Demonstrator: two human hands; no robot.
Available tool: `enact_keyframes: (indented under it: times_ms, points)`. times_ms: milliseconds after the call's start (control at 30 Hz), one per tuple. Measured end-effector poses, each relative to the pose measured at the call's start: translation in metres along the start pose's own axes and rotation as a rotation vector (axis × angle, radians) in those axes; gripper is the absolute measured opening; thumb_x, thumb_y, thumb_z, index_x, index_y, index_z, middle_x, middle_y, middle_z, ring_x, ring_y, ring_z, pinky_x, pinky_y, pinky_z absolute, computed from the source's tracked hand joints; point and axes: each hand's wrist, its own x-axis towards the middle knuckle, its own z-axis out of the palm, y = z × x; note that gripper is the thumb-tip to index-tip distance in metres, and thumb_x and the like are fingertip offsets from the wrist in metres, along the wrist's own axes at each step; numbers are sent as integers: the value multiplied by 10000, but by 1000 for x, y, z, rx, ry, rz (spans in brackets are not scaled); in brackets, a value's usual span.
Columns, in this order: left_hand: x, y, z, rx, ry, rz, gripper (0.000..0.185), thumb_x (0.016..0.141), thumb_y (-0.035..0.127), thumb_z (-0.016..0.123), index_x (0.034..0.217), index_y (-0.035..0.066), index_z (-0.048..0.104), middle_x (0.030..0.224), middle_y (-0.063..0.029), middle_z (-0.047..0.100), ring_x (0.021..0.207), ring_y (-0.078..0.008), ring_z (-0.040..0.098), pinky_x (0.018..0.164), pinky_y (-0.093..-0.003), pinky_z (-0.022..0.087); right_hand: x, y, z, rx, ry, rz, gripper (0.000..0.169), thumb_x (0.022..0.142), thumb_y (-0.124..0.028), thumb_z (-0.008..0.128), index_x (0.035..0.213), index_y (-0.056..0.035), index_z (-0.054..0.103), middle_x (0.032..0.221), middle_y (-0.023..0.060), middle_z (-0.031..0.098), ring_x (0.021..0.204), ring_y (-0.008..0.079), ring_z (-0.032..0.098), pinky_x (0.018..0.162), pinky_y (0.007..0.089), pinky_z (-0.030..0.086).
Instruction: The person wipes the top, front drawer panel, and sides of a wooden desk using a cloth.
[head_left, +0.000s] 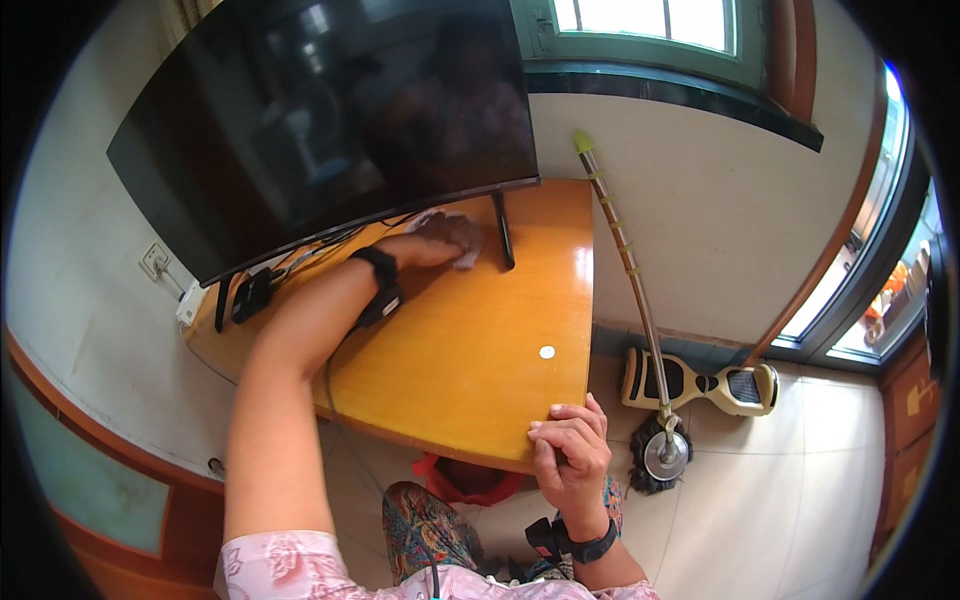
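My left hand (442, 241) reaches in under the lower edge of the television (337, 127) and holds a pale, crumpled cloth (470, 253) against the wooden tabletop (450, 352). Part of that hand is blurred. The cloth lies just left of the television's right black stand leg (504, 232). With fingers on top and thumb at the side, my right hand (574, 454) grips the table's near right corner. A small white round spot (547, 352) shows on the wood beyond it.
A black box (253, 294) and cables (319, 250) lie beneath the television's left side. Right of the table, a long-handled mop (641, 300) leans on the wall before a hoverboard (701, 384). A red bin (469, 484) stands under the front edge.
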Motion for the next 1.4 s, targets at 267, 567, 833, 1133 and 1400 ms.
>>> enact_keyframes:
  times_ms: [267, 567, 833, 1133, 1400]
  points:
    - [-32, 47, 10, -186, -165, 63, 418, 788, 169, 477, 1198, 96, 502, 1290, -187, 420, 1210, -306, 382, 1008, -353, 285, 4, -1, 2, -17, 18, 23, 68, 685, -51, 617, 730, -101, 627, 752, 34, 626, 861, 224, 587, 957, 441, 338]
    - [-152, 30, -22, -352, -212, -115, 587, 754, 271, 561, 1294, 105, 402, 1297, -207, 397, 1234, -345, 341, 1028, -386, 268, 0, 3, 5, -50, 69, -14, 50, 692, -51, 623, 729, -82, 636, 738, 45, 622, 862, 234, 586, 949, 443, 352]
    - [-69, -22, -36, 7, -216, -282, 332, 737, 323, 585, 952, 72, 614, 1019, -127, 587, 951, -268, 569, 828, -356, 430, 2, -4, 4, -16, 61, 25, 90, 702, 17, 550, 703, -42, 618, 706, 41, 623, 837, 228, 589, 980, 448, 327]
    - [-94, 97, -15, -172, -271, 137, 591, 788, 259, 568, 1324, 108, 367, 1403, -189, 257, 1320, -355, 186, 1077, -391, 176, -1, -2, 8, -50, 81, 12, 50, 695, -10, 592, 718, -45, 619, 747, 61, 635, 858, 245, 599, 954, 447, 359]
    - [-219, -68, -51, -329, -154, -471, 418, 839, 286, 539, 1192, 63, 519, 1187, -137, 529, 1127, -259, 477, 969, -346, 339, -2, -4, 11, -29, 95, 28, 61, 711, 3, 577, 710, -39, 621, 729, 50, 635, 847, 238, 597, 965, 435, 350]
